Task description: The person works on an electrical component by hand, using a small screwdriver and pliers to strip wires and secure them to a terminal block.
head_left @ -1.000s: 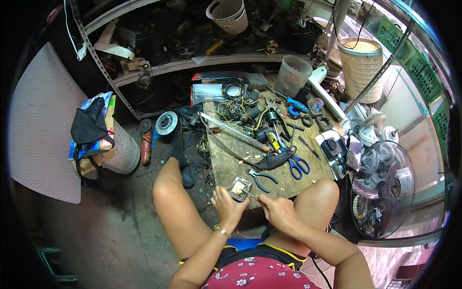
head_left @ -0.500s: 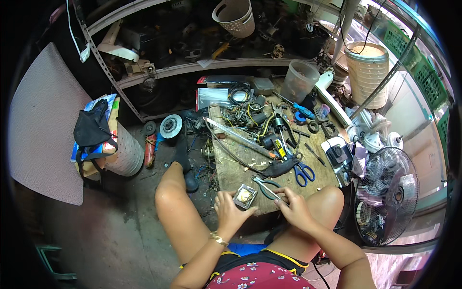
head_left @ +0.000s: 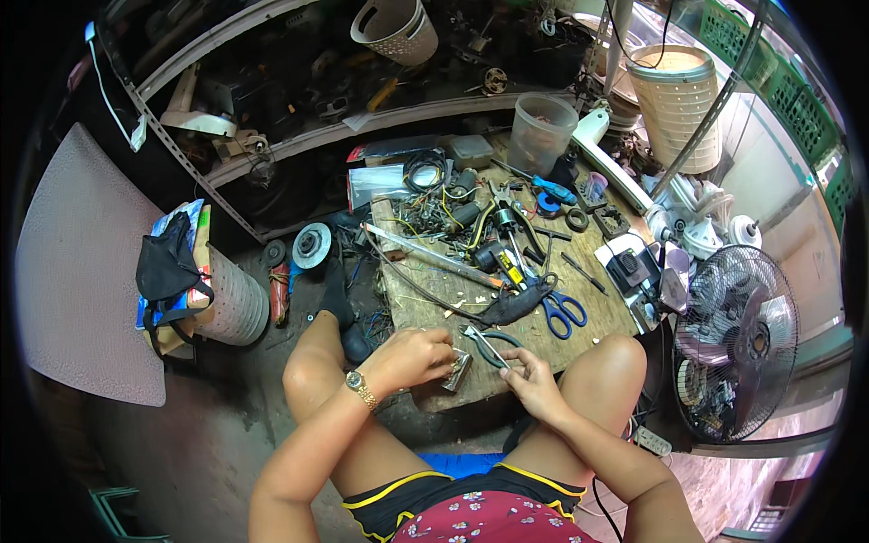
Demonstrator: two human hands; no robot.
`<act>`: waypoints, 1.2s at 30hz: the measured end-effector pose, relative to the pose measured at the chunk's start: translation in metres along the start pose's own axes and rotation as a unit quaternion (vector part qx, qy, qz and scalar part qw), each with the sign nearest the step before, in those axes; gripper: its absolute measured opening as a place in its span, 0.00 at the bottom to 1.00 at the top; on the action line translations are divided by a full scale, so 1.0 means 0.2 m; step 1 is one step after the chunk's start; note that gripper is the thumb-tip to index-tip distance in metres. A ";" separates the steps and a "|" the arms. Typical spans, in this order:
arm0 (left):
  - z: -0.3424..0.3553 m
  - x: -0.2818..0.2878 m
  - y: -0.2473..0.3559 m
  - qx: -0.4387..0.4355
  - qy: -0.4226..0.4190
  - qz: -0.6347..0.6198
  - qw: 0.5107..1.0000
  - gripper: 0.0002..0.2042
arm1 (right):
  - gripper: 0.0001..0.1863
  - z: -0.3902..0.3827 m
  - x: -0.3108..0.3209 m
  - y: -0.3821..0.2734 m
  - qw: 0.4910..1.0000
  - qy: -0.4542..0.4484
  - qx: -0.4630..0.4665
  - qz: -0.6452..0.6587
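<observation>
My left hand [head_left: 418,357], with a gold watch on its wrist, is closed over a small square metal-sided part [head_left: 458,371] near the front edge of the wooden bench. The part is tilted, and its top face is turned out of sight. A slim silver tool [head_left: 490,349] is held in the fingers of my right hand [head_left: 534,384], pointing away to the left; its exact kind is unclear. Right beside that tool lie pliers with dark green handles [head_left: 503,338] on the bench. Blue-handled scissors [head_left: 565,313] rest farther right.
The wooden bench [head_left: 425,317] carries a hacksaw-like long blade [head_left: 439,257], a black-wrapped tool [head_left: 516,306], yellow-black pliers [head_left: 482,223] and a heap of metal scraps [head_left: 421,215]. A clear plastic bin [head_left: 541,136] stands at the back. A fan [head_left: 738,339] is on the right.
My left hand has rolled over, back upward, tipping the metal part so its pale inside no longer shows. My right hand still holds the silver tool. The whole view has shifted slightly.
</observation>
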State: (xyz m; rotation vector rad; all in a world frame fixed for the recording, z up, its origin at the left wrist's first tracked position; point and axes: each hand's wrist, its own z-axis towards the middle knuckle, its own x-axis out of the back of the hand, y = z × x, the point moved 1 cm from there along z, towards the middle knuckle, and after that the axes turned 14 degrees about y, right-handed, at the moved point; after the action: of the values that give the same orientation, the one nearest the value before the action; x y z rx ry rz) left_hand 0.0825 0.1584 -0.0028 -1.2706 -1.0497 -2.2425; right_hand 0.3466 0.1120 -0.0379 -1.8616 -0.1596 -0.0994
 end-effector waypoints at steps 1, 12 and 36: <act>0.00 -0.01 -0.01 -0.015 -0.006 0.027 0.999 0.09 | 0.15 0.00 0.01 0.00 1.000 0.004 0.005 -0.009; -0.13 -0.12 0.08 0.074 0.158 -0.009 0.985 0.07 | 0.11 0.17 0.12 -0.28 0.876 -0.037 0.263 -0.402; -0.22 -0.22 0.11 0.180 0.262 -0.070 0.946 0.06 | 0.19 0.58 0.06 -0.02 0.885 -0.120 0.324 -0.311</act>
State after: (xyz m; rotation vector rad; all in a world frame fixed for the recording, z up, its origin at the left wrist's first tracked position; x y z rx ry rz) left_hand 0.0942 0.1091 -0.0455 -0.4236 -1.2752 -2.1688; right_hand 0.3573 0.2239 -0.0657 -1.0884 -0.8581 -0.2268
